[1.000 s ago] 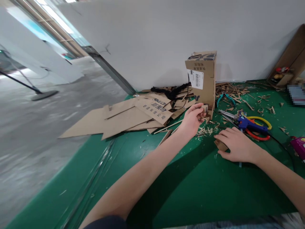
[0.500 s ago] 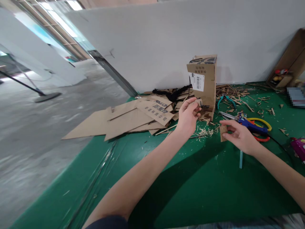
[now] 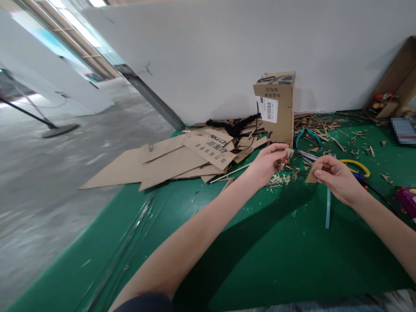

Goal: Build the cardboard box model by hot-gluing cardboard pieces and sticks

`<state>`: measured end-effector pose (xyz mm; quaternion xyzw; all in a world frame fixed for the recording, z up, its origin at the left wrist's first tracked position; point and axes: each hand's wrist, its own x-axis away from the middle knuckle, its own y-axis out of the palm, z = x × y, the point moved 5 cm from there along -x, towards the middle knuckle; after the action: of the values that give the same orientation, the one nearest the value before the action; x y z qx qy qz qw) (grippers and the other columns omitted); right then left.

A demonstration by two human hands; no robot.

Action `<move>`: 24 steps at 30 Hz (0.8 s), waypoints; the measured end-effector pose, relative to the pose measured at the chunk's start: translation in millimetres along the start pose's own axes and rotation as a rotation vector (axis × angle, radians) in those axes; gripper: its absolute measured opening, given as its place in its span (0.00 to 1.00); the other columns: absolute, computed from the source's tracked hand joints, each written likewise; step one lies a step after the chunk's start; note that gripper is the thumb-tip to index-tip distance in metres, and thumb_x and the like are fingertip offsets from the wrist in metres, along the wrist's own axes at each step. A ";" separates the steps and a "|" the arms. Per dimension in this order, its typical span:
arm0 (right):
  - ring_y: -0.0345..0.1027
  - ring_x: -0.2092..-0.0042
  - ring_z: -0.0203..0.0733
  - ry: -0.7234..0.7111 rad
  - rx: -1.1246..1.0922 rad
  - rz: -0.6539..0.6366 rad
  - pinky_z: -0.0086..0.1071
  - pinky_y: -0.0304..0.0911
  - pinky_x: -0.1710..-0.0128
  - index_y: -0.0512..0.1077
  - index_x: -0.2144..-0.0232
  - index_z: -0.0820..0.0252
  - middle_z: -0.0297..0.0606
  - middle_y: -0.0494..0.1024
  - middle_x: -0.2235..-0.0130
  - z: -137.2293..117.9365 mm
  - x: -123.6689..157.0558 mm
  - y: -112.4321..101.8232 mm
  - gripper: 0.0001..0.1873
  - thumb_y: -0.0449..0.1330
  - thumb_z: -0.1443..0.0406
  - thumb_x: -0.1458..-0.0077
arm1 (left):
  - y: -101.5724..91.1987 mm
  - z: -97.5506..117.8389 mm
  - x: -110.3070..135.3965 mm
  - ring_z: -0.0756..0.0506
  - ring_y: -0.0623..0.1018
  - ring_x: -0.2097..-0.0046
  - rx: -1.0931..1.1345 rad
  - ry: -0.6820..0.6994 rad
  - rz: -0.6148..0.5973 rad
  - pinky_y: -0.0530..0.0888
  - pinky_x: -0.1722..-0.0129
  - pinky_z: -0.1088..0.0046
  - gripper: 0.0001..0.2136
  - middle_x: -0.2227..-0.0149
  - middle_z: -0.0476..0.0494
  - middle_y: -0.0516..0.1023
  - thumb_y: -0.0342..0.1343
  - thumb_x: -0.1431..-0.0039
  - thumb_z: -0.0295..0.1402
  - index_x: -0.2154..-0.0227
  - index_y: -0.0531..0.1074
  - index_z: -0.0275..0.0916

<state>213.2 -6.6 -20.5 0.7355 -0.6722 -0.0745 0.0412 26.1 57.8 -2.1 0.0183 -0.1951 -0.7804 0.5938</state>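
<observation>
- the left hand (image 3: pixel 266 164) is pinching a small cardboard scrap (image 3: pixel 289 153) between thumb and fingertips, just above the green table (image 3: pixel 260 260).
- the right hand (image 3: pixel 338 177) is gripping a flat cardboard piece (image 3: pixel 313 173), lifted clear of the table.
- the two bits are hanging near each other, apart; this looks like the fitting step, and joining them would call for careful lining up.
- an upright cardboard box (image 3: pixel 276 108) is standing behind.

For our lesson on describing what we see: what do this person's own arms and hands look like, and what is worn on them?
Both forearms are bare, with no sleeves reaching them. The left hand and the right hand wear no gloves, and no ring, watch or bracelet shows. A strip of dark fabric at the bottom edge by the left arm may be clothing; it cannot be told for sure.
</observation>
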 end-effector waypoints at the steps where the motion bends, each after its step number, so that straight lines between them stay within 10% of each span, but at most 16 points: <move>1: 0.63 0.71 0.32 -0.001 -0.007 -0.001 0.26 0.61 0.73 0.74 0.64 0.55 0.30 0.73 0.69 -1.5 0.4 0.8 0.15 0.72 0.58 0.53 | 0.3 0.2 0.5 0.52 0.73 0.72 0.000 0.003 -0.001 0.63 0.74 0.75 0.07 0.71 0.49 0.73 0.60 0.47 0.22 0.65 0.75 0.38; 18: 0.62 0.69 0.36 0.027 -0.014 0.051 0.34 0.66 0.69 0.62 0.44 0.49 0.33 0.66 0.63 0.4 -3.6 -3.2 0.25 0.57 0.61 0.45 | 18.0 -29.9 11.0 0.52 0.71 0.71 -0.087 -0.062 -0.067 0.63 0.72 0.74 0.05 0.70 0.49 0.74 0.60 0.45 0.25 0.65 0.75 0.39; 24: 0.69 0.65 0.41 -0.212 0.550 0.104 0.40 0.68 0.64 0.59 0.38 0.53 0.39 0.71 0.57 -10.1 -5.4 -15.4 0.29 0.56 0.60 0.41 | 25.3 -38.9 18.6 0.52 0.72 0.70 -0.098 -0.073 -0.071 0.64 0.71 0.73 0.06 0.69 0.48 0.74 0.61 0.45 0.28 0.63 0.75 0.40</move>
<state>229.6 -0.3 -12.7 0.6717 -0.7046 0.0363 -0.2261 54.0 23.9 -25.9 -0.0324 -0.1775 -0.8097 0.5584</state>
